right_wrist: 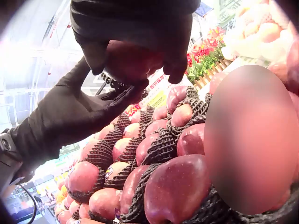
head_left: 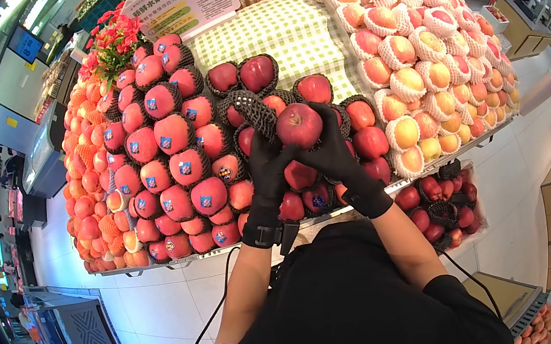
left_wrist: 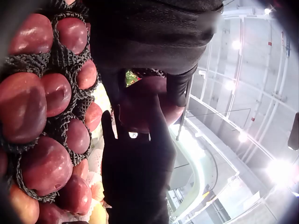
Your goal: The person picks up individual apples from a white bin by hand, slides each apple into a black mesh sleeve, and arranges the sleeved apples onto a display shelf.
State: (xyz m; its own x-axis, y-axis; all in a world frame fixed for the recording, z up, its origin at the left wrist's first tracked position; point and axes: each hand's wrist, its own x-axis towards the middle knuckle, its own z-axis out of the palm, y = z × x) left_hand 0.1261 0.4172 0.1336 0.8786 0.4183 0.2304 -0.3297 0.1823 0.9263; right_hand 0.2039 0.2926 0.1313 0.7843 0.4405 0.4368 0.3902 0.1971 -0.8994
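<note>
Black-gloved, the left hand [head_left: 267,170] and right hand [head_left: 331,153] curl partly closed round a glossy dark-red apple [head_left: 300,126] between them. Steadying it seems the step; shifting it would call for gentle, even pressure. Just beyond the left hand: black netting [head_left: 254,109]; farther, netted apples [head_left: 257,74].

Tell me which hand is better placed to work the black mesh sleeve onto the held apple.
Left, I'd judge. The black mesh sleeve lies right by the fingers of the left hand, while the right hand is curled round the apple and could probably steady it.
</note>
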